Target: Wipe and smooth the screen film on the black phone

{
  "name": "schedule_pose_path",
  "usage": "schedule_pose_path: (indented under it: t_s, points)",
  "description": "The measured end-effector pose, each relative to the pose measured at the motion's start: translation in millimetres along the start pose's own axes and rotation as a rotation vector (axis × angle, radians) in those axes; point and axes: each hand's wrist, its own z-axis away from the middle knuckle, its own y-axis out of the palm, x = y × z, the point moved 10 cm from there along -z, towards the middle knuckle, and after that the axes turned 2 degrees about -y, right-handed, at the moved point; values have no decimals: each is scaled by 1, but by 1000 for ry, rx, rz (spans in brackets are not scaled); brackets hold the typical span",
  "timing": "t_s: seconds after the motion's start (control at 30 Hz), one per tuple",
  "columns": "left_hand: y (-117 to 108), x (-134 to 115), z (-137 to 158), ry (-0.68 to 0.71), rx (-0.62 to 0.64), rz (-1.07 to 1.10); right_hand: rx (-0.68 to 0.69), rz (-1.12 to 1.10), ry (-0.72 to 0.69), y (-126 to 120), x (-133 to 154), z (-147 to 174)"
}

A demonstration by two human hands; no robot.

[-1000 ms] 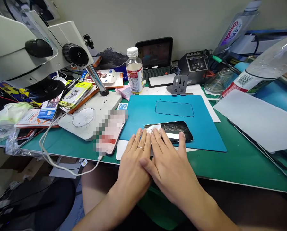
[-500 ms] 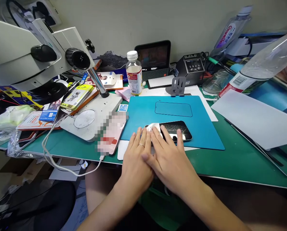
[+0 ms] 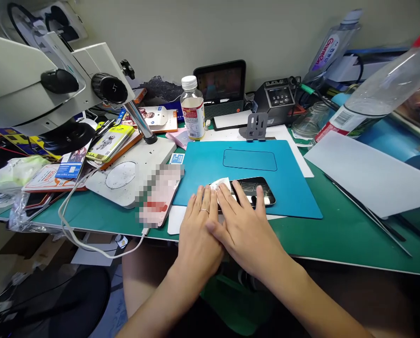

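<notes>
A phone [image 3: 262, 186] with a dark, glossy face lies flat on the blue mat [image 3: 294, 197]. Its left part is hidden under my hands and a crumpled white tissue [image 3: 221, 182]. My left hand [image 3: 200, 237] rests palm down, fingers stretched out side by side, at the phone's near left end and the tissue's edge. Overlapping it slightly, my right hand [image 3: 248, 230] lies with fingers spread over the tissue and the phone. Its thumb crosses the back of my left hand. Whether the left fingertips touch the tissue, I cannot tell.
A pink phone [image 3: 159, 197] with a white cable lies left of the mat. Beyond it stands a microscope [image 3: 113, 89]. A drink bottle [image 3: 193, 110] and a grey stand [image 3: 257, 126] are at the back. Tweezers [image 3: 375, 220] and a white sheet [image 3: 375, 173] lie right.
The whole view has shifted slightly, so things appear a little further left. Both hands stay on the phone, and the tissue's visible part reaches slightly further left beside the fingers.
</notes>
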Motion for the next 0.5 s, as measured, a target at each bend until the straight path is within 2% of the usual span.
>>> schedule_pose_path:
  t_s: [0.1,0.33,0.4,0.5]
  points:
    - [-2,-4,-9,40,-17,-19,17,-16,32,-2,-7,-4]
    - [-6,-35,7,118,-77,18,-25,46,58,-7,-14,35]
    - [-1,-46,-4,142,-59,25,-16,52,86,-9,-28,36]
    - [11,-62,-35,190,46,18,-16,50,187,-16,-60,27]
